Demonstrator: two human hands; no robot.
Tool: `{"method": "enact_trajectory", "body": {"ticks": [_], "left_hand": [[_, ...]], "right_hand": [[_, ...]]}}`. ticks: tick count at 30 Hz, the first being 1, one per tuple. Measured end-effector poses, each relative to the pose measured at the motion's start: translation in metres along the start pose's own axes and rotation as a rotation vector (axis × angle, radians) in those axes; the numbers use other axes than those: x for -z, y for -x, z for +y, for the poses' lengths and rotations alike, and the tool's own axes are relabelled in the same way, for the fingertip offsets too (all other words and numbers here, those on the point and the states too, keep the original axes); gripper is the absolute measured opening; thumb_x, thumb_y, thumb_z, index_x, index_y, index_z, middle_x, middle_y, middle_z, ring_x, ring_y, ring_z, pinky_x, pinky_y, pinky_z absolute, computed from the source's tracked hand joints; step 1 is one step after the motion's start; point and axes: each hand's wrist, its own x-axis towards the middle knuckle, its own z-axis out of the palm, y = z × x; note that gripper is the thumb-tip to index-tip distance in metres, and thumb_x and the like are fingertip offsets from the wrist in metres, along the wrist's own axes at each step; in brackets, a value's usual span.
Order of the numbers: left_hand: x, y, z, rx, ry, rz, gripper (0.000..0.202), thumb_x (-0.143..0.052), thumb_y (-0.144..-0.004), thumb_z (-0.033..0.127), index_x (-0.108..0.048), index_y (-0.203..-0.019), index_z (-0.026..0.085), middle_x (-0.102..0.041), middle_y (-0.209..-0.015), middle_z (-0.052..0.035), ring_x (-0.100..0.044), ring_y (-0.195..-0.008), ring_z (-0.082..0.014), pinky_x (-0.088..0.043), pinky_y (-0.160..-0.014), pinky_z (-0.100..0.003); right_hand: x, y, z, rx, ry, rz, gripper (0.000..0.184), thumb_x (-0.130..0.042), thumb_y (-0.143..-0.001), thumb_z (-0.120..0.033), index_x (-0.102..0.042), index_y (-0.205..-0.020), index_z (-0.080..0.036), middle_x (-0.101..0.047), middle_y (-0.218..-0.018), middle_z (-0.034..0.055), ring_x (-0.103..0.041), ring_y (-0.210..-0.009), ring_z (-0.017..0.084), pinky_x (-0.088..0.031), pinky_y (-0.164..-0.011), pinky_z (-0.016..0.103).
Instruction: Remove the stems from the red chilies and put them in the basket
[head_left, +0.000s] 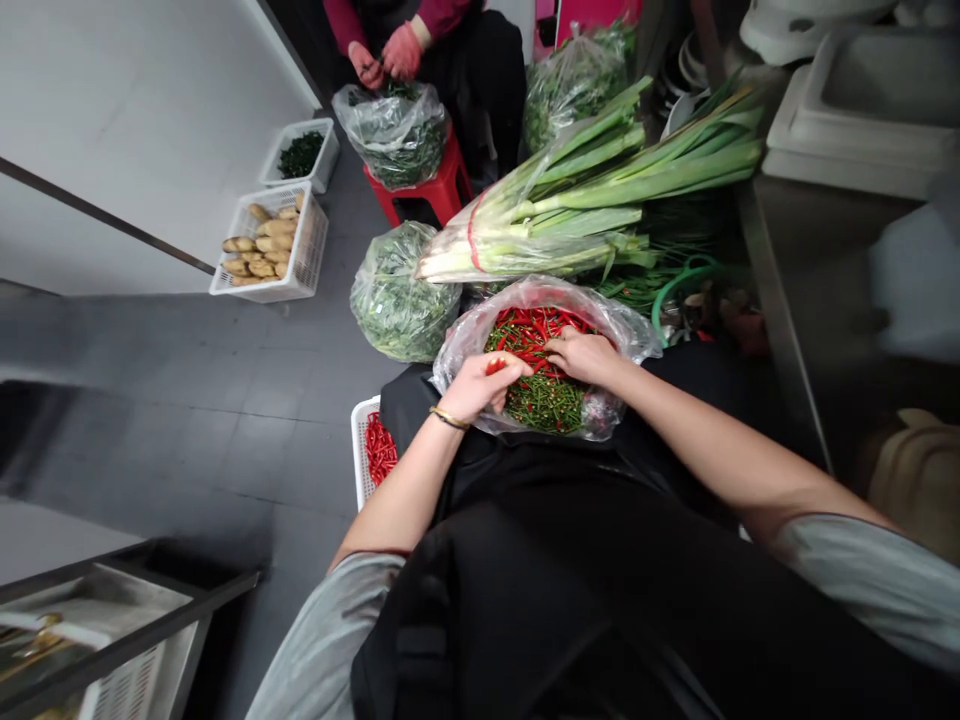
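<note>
Head view, nearest first: a black apron (525,560) covers the person's lap, and a clear plastic bag (630,335) sits open on it, holding a heap of red chillies with green stems (536,375). The left hand (480,387), with a gold bangle (448,418) at the wrist, has its fingers curled together on a red chilli at the bag's mouth. The right hand (583,357) lies open on the heap, its fingers apart from the left hand's. Just beside the left knee, a white plastic crate (358,450) holds loose red chillies. To the right, a stainless steel worktop (780,280) carries stacked white plastic trays (862,130).

Beyond the bag, a bulging plastic bag of leafy greens (401,295) and a long bundle of leeks (570,205), tied with a red band, lie on the floor, with a coil of green hose (679,290) beside them. A second bag of greens (574,90) stands farther back. Farther left, white crates hold ginger roots (259,245) and dark greens (300,155). At the far end, a co-worker in pink gloves (403,52) works over a bag of greens (394,135) on a red plastic stool (420,190).
</note>
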Motion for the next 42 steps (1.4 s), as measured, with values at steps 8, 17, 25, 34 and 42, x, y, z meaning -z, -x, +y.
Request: {"method": "enact_trajectory", "body": {"ticks": [8, 17, 25, 34, 42], "left_hand": [[-0.028, -0.062, -0.031, -0.084, -1.188, 0.074, 0.036, -0.047, -0.084, 0.011, -0.062, -0.116, 0.012, -0.063, -0.114, -0.0152, -0.059, -0.109, -0.0242, -0.044, -0.098, -0.039], [-0.023, -0.064, -0.039, -0.141, -1.214, 0.065, 0.036, -0.044, -0.084, 0.010, -0.061, -0.116, 0.012, -0.065, -0.109, -0.0132, -0.059, -0.107, -0.0227, -0.043, -0.098, -0.036], [-0.018, -0.059, -0.023, -0.170, -0.928, -0.128, 0.021, -0.048, -0.085, 0.017, -0.066, -0.096, 0.014, -0.067, -0.093, -0.0109, -0.063, -0.088, -0.0213, -0.047, -0.085, -0.034], [-0.007, -0.038, -0.017, -0.146, -0.049, -0.101, 0.047, -0.055, -0.083, 0.059, -0.061, -0.094, 0.014, -0.045, -0.056, 0.0052, -0.044, -0.051, -0.0081, -0.042, -0.057, -0.023], [-0.010, 0.012, -0.009, -0.147, -0.260, -0.304, 0.042, -0.057, -0.083, 0.056, -0.062, -0.082, 0.015, -0.059, -0.072, -0.0028, -0.052, -0.063, -0.0109, -0.041, -0.063, -0.025]], "right_hand": [[-0.003, -0.006, 0.006, 0.032, 0.045, 0.019, 0.044, -0.029, -0.099, -0.037, -0.067, -0.109, -0.016, -0.059, -0.111, 0.0136, -0.062, -0.084, 0.020, -0.042, -0.067, 0.029], [-0.011, -0.016, -0.003, 0.098, 0.059, -0.070, 0.039, -0.033, -0.098, -0.032, -0.067, -0.108, -0.016, -0.061, -0.111, 0.0135, -0.061, -0.083, 0.020, -0.039, -0.062, 0.028], [0.020, 0.018, 0.007, 0.182, -0.512, 0.068, 0.030, -0.043, -0.094, -0.036, -0.060, -0.077, -0.016, -0.062, -0.077, 0.0068, -0.057, -0.072, 0.016, -0.042, -0.068, 0.029], [0.028, 0.026, -0.010, 0.213, -1.396, 0.012, 0.038, -0.056, -0.085, -0.056, -0.050, -0.079, -0.019, -0.043, -0.052, -0.0069, -0.039, -0.044, 0.008, -0.036, -0.046, 0.023], [0.026, 0.068, -0.053, 0.329, -1.159, -0.206, 0.044, -0.045, -0.089, -0.058, -0.040, -0.065, -0.021, -0.040, -0.053, -0.0057, -0.039, -0.045, 0.009, -0.031, -0.045, 0.022]]}}
